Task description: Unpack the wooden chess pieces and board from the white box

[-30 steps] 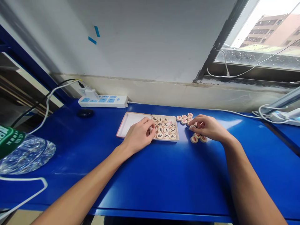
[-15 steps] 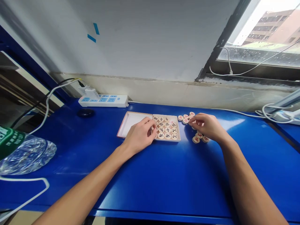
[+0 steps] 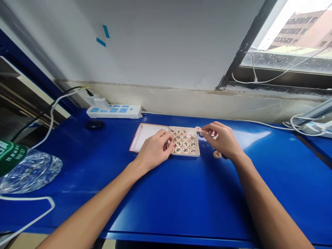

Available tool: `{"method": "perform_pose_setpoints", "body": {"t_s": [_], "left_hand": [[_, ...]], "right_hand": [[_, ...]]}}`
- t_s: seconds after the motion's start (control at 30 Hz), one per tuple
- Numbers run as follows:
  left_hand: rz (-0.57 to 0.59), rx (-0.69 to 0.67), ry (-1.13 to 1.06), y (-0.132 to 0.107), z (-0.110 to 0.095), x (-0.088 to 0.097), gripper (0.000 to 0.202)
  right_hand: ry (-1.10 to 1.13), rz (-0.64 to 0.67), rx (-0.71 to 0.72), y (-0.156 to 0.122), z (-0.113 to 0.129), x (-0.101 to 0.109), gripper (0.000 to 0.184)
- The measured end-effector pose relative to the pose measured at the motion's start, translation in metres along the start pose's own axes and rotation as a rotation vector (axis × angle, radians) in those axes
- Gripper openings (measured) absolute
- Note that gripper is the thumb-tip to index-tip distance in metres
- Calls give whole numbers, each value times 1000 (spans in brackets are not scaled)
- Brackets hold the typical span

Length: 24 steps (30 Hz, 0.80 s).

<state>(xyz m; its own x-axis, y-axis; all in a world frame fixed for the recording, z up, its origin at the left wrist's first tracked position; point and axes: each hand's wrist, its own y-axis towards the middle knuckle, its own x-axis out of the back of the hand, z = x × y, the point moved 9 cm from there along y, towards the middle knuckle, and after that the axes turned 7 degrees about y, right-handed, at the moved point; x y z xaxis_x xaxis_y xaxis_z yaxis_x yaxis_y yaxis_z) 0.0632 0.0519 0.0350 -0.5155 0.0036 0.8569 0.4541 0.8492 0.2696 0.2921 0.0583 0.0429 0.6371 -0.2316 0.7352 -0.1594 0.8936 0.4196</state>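
Note:
An open box (image 3: 184, 155) holds rows of round wooden Chinese chess pieces (image 3: 185, 143) with black characters. Its lid (image 3: 145, 133) lies open on the left. My left hand (image 3: 155, 148) is curled over the box's left edge, thumb and fingers around it, hiding part of the nearest column. Just right of the box, my right hand (image 3: 220, 138) pinches a Chinese chess piece (image 3: 201, 133) at its fingertips. A red-marked piece (image 3: 198, 129) lies by the box's upper right corner. Another red piece (image 3: 217, 154) shows below my right hand, which covers others.
Everything rests on a blue table (image 3: 181, 197) against a wall. A white power strip (image 3: 116, 111) and a black oval object (image 3: 94, 125) are at the back left. A large water bottle (image 3: 31, 169) stands at the left, and white cables (image 3: 264, 124) run at the right.
My right hand has moved left toward the box, and the upper red pieces have shifted left with it or gone under it. My left hand and the box have stayed put.

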Motion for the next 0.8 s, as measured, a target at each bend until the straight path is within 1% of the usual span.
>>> {"method": "perform_pose_setpoints", "body": {"t_s": [0.03, 0.1, 0.17, 0.23, 0.3, 0.43, 0.5, 0.6, 0.7, 0.77, 0.8], "left_hand": [[-2, -2, 0, 0, 0, 0, 10], [-6, -4, 2, 0, -1, 0, 11], [-7, -2, 1, 0, 0, 0, 11], [-5, -2, -1, 1, 0, -1, 11], [0, -4, -1, 1, 0, -1, 10], [4, 3, -10, 0, 1, -2, 9], [-3, 0, -15, -1, 1, -1, 10], [-4, -12, -4, -1, 1, -1, 10], [-4, -10, 16, 0, 1, -1, 10], [-4, -11, 16, 0, 1, -1, 10], [-2, -13, 15, 0, 1, -1, 10]], "right_hand": [[14, 7, 25, 1, 11, -6, 17], [-16, 72, 78, 1, 32, -21, 16], [-64, 119, 94, 3, 42, -33, 14], [-99, 125, 68, 5, 40, -37, 13], [-128, 110, 45, 9, 35, -36, 12], [-218, 94, 95, 15, 32, -37, 15], [-218, 74, 125, 16, 34, -37, 16], [-114, -9, 121, 16, 34, -29, 16], [1, -122, 64, 11, 27, -9, 16], [36, -140, 19, 5, 18, 5, 17], [43, -120, -1, 3, 12, 10, 16]]}}
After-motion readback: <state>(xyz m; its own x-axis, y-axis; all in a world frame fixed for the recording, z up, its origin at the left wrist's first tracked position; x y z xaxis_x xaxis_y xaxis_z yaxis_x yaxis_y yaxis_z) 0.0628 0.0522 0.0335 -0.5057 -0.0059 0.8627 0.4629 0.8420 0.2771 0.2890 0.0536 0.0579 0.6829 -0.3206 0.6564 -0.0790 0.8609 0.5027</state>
